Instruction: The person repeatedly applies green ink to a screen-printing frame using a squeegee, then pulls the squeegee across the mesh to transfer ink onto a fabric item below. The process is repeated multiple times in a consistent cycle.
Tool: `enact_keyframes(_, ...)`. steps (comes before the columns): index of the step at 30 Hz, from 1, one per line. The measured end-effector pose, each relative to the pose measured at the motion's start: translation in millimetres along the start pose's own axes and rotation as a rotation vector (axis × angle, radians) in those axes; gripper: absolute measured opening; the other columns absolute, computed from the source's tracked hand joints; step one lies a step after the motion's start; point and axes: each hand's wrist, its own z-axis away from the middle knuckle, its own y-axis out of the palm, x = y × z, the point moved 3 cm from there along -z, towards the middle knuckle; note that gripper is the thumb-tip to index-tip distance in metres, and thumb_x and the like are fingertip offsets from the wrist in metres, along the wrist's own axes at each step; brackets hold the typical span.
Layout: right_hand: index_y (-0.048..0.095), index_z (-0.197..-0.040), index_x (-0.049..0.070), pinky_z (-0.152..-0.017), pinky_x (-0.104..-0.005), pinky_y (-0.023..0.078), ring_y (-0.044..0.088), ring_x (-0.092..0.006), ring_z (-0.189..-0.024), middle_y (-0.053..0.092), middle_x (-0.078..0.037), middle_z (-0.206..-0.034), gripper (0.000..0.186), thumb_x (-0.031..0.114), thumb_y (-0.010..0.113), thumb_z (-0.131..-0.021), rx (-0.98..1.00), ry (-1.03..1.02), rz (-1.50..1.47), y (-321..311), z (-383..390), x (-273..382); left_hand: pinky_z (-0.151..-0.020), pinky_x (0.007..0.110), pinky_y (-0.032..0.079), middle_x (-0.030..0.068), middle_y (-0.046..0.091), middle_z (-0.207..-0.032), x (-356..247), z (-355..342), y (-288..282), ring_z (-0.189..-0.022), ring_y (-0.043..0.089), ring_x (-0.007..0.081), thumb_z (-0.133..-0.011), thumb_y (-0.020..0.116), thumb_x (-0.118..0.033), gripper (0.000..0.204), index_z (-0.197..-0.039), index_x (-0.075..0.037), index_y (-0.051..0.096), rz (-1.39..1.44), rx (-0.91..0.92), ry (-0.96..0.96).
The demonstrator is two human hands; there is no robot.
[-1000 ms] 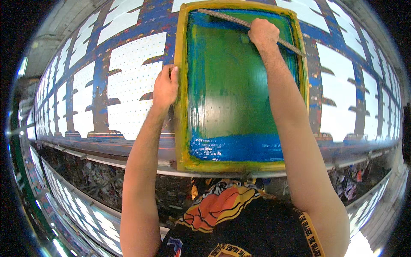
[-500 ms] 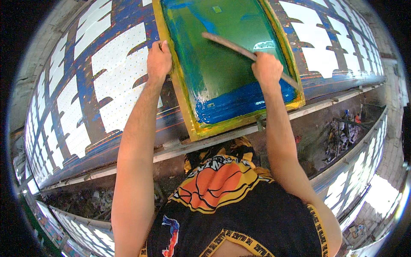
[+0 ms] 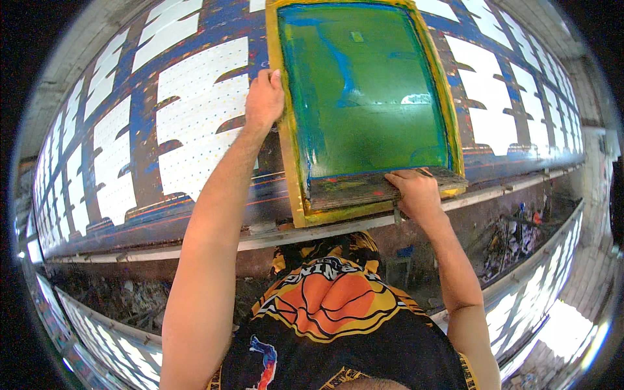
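Observation:
A screen-printing frame [image 3: 289, 159] with yellow, paint-smeared edges lies on the long table, its mesh [image 3: 370, 97] green with blue ink streaks. My left hand [image 3: 265, 101] is closed around the frame's left edge. My right hand [image 3: 416, 193] grips a wooden squeegee [image 3: 351, 189], which lies across the near end of the screen, from its left edge to its right. The squeegee covers the near strip of mesh, and any ink under it is hidden.
White cut fabric pieces [image 3: 201, 110] with small dots lie left of the frame. More white pieces [image 3: 481, 97] lie to its right. A rail [image 3: 162, 252] runs along the table's near edge. Rubbish [image 3: 517, 231] is heaped below, at the right.
My right hand has brought the squeegee from a slant across the middle of the screen to its near end, now lying crosswise. My left hand stays on the frame's left edge.

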Motion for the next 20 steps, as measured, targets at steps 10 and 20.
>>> enact_keyframes(10,0.082,-0.12,0.023,-0.082,-0.0504,0.062,0.076,-0.0383,-0.088,0.079,-0.016,-0.097,0.048,0.002,0.066,-0.08,0.019,-0.047,0.076,-14,-162,-78,-0.098,0.059,0.051,0.0307,0.068,-0.116,3,3,-2,-0.111,0.064,0.0511,-0.117,0.033,-0.037,0.044,-0.125,-0.003,0.059,0.029,-0.002,-0.005)
enact_keyframes(20,0.079,-0.128,0.025,-0.087,-0.0507,0.064,0.078,-0.0361,-0.098,0.08,-0.015,-0.109,0.043,0.017,0.07,-0.086,-0.184,-0.012,0.105,-6,-390,-161,-0.105,0.051,0.05,0.0295,0.07,-0.121,-1,7,-7,-0.12,0.066,0.0445,-0.117,0.036,-0.044,0.05,-0.13,-0.004,0.063,0.01,0.013,-0.075)
